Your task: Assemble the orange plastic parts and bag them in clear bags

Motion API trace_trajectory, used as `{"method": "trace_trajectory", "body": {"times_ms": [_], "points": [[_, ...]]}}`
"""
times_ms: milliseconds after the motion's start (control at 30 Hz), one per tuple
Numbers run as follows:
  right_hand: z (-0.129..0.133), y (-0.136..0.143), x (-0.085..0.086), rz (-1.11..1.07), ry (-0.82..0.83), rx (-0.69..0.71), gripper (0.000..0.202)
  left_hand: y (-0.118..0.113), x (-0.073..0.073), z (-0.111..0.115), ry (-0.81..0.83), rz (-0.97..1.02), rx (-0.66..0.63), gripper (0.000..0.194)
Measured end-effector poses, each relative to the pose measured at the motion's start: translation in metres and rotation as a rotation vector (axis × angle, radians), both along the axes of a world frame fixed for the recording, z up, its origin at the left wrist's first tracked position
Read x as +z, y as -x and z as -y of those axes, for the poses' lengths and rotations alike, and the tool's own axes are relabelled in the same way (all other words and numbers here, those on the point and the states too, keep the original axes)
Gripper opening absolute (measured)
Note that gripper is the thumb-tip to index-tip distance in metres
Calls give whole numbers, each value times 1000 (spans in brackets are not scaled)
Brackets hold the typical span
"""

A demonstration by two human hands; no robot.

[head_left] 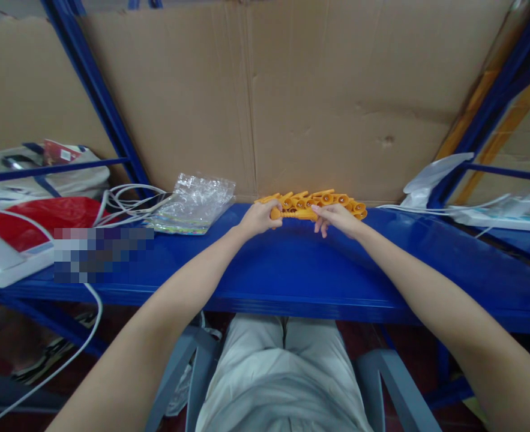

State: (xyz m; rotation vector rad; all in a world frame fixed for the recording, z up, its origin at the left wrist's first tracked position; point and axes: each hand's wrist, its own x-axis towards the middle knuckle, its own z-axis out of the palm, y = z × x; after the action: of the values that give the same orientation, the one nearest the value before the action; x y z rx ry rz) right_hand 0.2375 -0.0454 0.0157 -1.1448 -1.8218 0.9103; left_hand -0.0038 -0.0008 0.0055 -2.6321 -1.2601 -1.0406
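Several orange plastic pieces (328,198) with round, cup-like open ends lie in a row against the cardboard at the back of the blue table. In front of them, one long orange plastic piece (298,213) lies between my hands. My left hand (259,218) is closed round its rounded left end. My right hand (337,218) pinches the right end between thumb and forefinger, with the other fingers loosely curled below. The exact kind of these pieces is too small to tell.
A blue table (292,270) spans the view, with a cardboard wall (328,108) behind. Clear plastic bags (192,204), white cables (129,195) and a red bag (48,219) lie left. A white power strip (508,217) sits right. Grey chair armrests (386,372) flank my legs.
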Motion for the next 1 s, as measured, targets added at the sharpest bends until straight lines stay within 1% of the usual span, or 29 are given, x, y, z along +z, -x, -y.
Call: {"method": "trace_trajectory", "body": {"times_ms": [100, 300, 533, 633, 700, 733, 800, 833, 900, 933, 1000], "points": [[-1, 3, -1, -43, 57, -22, 53, 0, 0, 0, -9, -5, 1, 26], [-1, 6, -1, -81, 120, -49, 50, 0, 0, 1, -20, -20, 17, 26], [-4, 6, 0, -156, 264, -67, 42, 0, 0, 2, -38, -58, 52, 27], [-4, 5, 1, -111, 275, -64, 45, 0, 0, 1, -33, -59, 49, 27], [-3, 5, 0, -46, 219, -81, 45, -1, 1, 1, -22, -47, 45, 27], [-4, 5, -1, -16, 162, -91, 42, -1, 1, 1, -13, -42, 45, 27], [-6, 4, -4, 38, -11, -105, 31, -1, 2, 1, 8, -36, 51, 25], [-7, 4, -6, 67, -110, -106, 29, -1, 2, 1, 17, -37, 54, 24], [-10, 3, -11, 131, -267, -103, 33, -1, 2, 1, 28, -39, 54, 24], [-11, 3, -12, 151, -308, -102, 33, -1, 2, 1, 28, -39, 53, 24], [-12, 3, -14, 146, -308, -90, 28, -1, 2, 1, 22, -36, 48, 25]]}}
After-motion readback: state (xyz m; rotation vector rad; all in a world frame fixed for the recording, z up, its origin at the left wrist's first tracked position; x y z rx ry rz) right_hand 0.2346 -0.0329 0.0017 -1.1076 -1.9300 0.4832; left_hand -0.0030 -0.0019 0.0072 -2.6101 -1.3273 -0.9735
